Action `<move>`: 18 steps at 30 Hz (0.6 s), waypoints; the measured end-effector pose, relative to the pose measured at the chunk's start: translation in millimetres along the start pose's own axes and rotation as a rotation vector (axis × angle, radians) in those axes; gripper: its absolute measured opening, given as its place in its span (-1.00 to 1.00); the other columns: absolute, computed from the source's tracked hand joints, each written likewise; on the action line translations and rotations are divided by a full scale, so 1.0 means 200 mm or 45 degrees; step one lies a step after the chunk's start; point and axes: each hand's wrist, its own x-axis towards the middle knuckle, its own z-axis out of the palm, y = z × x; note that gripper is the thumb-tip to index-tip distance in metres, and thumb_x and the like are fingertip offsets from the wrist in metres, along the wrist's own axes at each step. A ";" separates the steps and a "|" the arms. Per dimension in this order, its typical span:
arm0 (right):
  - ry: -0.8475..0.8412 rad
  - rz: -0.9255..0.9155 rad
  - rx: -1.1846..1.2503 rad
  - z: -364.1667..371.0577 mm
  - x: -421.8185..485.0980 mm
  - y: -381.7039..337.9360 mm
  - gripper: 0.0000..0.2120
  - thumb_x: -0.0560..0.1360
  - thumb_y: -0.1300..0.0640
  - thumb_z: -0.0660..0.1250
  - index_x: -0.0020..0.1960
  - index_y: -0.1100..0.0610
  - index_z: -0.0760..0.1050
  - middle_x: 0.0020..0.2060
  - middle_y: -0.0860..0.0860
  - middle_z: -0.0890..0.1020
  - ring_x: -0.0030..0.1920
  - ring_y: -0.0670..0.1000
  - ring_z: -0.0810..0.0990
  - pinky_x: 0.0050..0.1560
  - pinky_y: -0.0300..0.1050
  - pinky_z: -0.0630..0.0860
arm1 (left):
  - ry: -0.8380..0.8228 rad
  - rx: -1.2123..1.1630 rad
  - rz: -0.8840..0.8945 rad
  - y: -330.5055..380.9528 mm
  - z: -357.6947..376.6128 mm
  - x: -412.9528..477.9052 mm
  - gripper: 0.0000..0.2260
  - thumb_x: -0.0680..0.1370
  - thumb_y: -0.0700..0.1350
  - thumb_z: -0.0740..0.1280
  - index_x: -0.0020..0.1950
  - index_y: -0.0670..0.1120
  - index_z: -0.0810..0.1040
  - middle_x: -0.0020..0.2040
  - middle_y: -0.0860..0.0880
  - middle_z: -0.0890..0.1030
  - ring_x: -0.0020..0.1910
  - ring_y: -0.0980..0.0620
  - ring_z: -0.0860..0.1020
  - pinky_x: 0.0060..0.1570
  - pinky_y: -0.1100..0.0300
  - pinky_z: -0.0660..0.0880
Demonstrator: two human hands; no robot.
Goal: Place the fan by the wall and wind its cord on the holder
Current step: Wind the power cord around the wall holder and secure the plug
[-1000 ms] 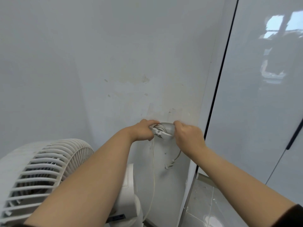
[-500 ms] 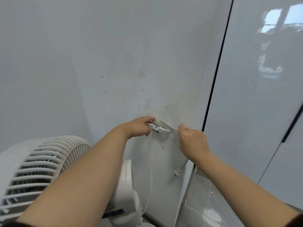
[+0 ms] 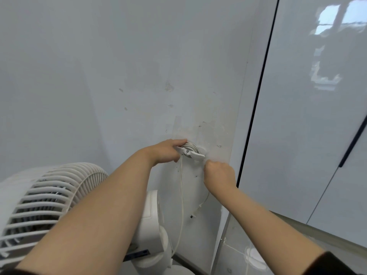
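A white fan (image 3: 45,203) stands at the lower left, close to the white wall (image 3: 139,66). A small white cord holder (image 3: 190,151) is fixed to the wall, with several turns of white cord around it. My left hand (image 3: 166,150) grips the holder's left wing. My right hand (image 3: 219,174), just below and right of the holder, pinches the cord. One stretch of cord (image 3: 181,195) hangs from the holder down to the fan's base. The plug end (image 3: 196,211) dangles below my right hand.
A glossy white cabinet door (image 3: 307,116) with a black edge strip fills the right side. A dark handle (image 3: 353,139) runs down its far right. Grey tiled floor (image 3: 238,259) shows at the bottom between the wall and the cabinet.
My right hand has come off the holder and dropped down to the right, drawing the cord with it. The plug end now hangs lower. My left hand stays on the holder.
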 end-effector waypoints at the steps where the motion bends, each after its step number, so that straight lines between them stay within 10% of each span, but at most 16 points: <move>1: -0.002 0.023 0.058 0.03 0.01 -0.01 -0.85 0.48 0.33 0.14 -0.02 0.19 0.45 -0.09 0.13 0.62 -0.08 0.18 0.58 -0.33 -0.10 0.22 | 0.025 -0.044 0.000 0.00 0.00 0.00 -0.39 0.48 -0.42 0.14 0.47 0.01 0.30 0.42 0.01 0.34 0.37 0.03 0.30 0.15 0.29 0.25; 13: 0.000 0.523 1.321 0.23 0.10 -0.19 -0.79 0.48 0.30 0.18 -0.31 0.32 0.45 -0.40 0.19 0.64 -0.38 0.05 0.65 -0.21 0.05 0.60 | 0.317 -0.364 -0.229 -0.10 -0.09 -0.02 -0.70 0.56 -0.30 0.11 0.11 -0.08 0.58 0.11 -0.08 0.56 -0.04 0.00 0.56 0.02 0.10 0.47; 18: -0.057 0.819 2.042 0.20 0.11 -0.27 -0.76 0.57 0.31 0.17 -0.26 0.23 0.46 -0.30 0.15 0.62 -0.38 -0.04 0.63 -0.38 -0.24 0.56 | 0.249 -0.293 -0.492 -0.14 -0.11 -0.01 -0.76 0.59 -0.15 0.21 0.21 -0.18 0.51 0.01 -0.08 0.60 -0.09 -0.01 0.56 -0.09 0.12 0.45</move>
